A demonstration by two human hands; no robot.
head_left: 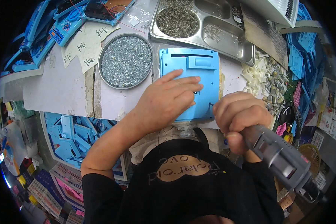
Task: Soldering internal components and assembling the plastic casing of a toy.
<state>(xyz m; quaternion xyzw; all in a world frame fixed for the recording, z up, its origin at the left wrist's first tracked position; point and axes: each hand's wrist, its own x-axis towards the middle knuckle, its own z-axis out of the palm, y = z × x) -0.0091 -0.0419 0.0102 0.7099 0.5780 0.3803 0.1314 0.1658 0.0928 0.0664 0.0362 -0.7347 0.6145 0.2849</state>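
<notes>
A flat light-blue plastic casing [207, 80] lies on the worktable in front of me, with a raised block near its far edge and several small screw holes. My left hand [168, 98] rests on its left half, fingers stretched out and pressing the surface. Wrapped round a grey electric screwdriver [278, 156], my right hand [242, 114] is closed beside the casing's right edge. The screwdriver's thin bit reaches the casing near its lower right hole. The exact contact at the bit's tip is too small to tell.
A round dish [100, 69] of silvery screws stands left of the casing. Beyond it sits a metal compartment tray [199, 48] with small metal parts. White and grey pieces [268, 78] are heaped at right. Blue casings fill a bin [72, 136] at lower left and pile up far left.
</notes>
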